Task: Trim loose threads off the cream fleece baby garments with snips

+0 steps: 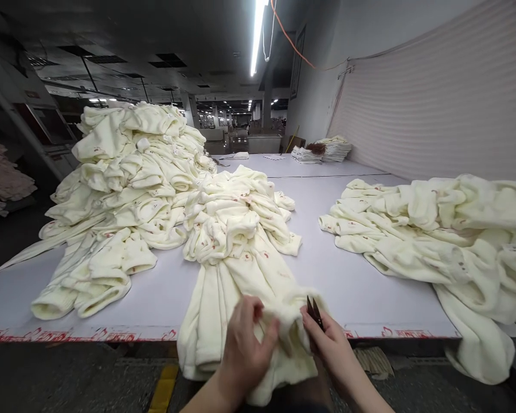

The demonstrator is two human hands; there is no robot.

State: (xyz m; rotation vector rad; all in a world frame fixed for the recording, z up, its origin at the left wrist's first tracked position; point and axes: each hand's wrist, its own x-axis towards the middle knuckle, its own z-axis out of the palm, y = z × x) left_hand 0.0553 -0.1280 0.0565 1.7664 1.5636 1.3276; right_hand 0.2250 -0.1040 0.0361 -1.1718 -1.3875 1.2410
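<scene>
A cream fleece garment with small printed motifs [245, 275] lies in front of me, its near end hanging over the table edge. My right hand [327, 338] is closed around small dark thread snips [315, 312], their pointed blades upward and slightly apart. Its thumb and fingers also press at the garment's raised edge. To the left, my left hand [249, 338] is at the same part of the cloth, fingers curled and the thumb apart from them. Slight blur hides whether its fingertips touch the fabric.
A tall heap of similar cream garments [137, 166] stands on the left of the white table [318, 264]. More garments [447, 229] lie at the right, one drooping over the edge. Folded stacks [322, 150] sit at the back, by a wall covered with striped cloth [438, 97].
</scene>
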